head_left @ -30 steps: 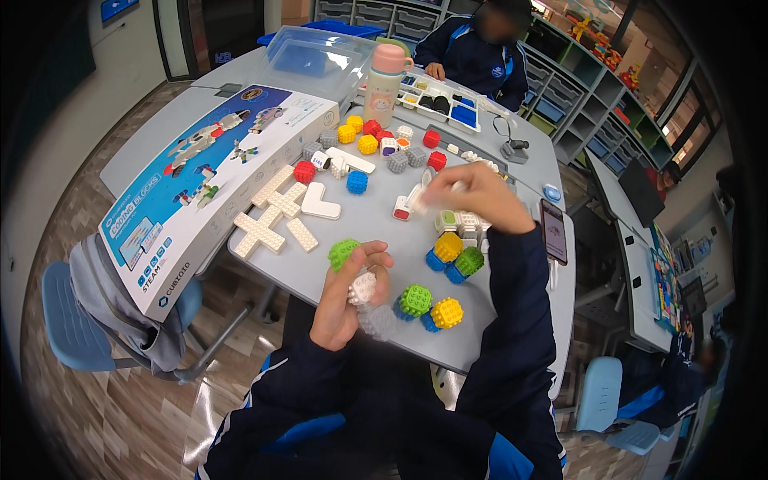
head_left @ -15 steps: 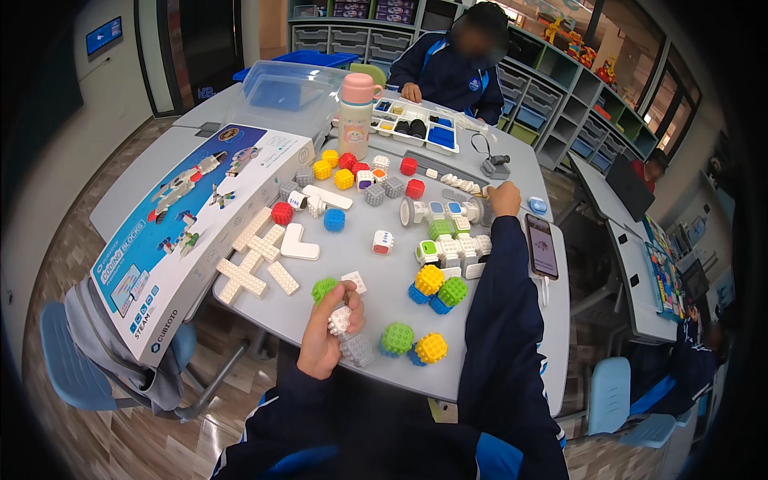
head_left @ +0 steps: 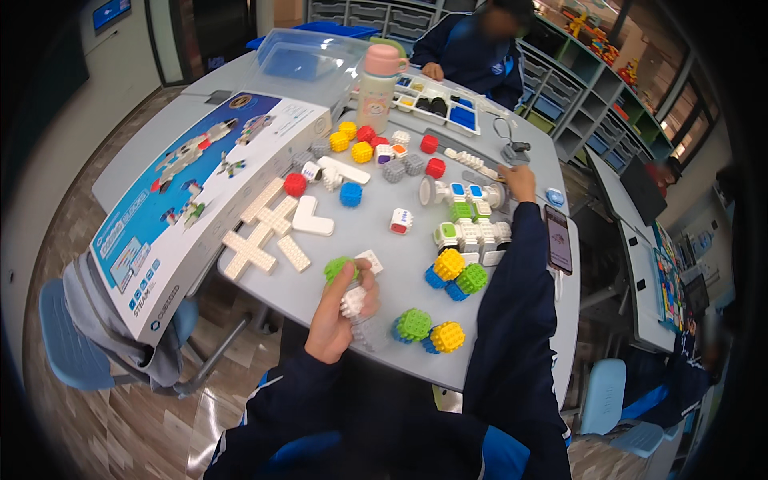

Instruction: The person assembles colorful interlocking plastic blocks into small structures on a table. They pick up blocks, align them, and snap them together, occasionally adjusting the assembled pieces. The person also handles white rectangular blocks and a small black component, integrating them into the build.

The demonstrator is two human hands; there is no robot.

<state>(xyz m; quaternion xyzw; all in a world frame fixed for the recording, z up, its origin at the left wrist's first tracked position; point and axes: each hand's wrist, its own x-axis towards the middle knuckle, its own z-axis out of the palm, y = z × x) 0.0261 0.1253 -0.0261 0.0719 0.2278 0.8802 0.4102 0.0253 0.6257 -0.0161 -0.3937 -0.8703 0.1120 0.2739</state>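
Observation:
Near the front edge of the table, my left hand [head_left: 330, 320] is closed round a short stack of knobbly building blocks. The stack has a green block [head_left: 338, 267] on top, a white block [head_left: 352, 302] in the middle and a translucent grey block [head_left: 369, 333] below. My right hand [head_left: 521, 184] reaches to the far right, fingers bent together at the end of a row of small white pieces [head_left: 470, 162]. Whatever its fingertips hold is hidden. Just left of that wrist sits a white block assembly [head_left: 460, 192] with round wheels.
Green-blue [head_left: 414, 325] and yellow-blue block pairs [head_left: 447, 337] lie right of my left hand. A large printed box [head_left: 200, 184] covers the left side. A pink-lidded bottle [head_left: 376, 92], a parts tray [head_left: 462, 118] and a phone [head_left: 558, 237] surround the work area. Another person [head_left: 472, 52] sits opposite.
The whole view has shifted, so the table's contents appear farther right and mostly higher. My left hand keeps its hold on the block stack. My right hand stays by the small white pieces.

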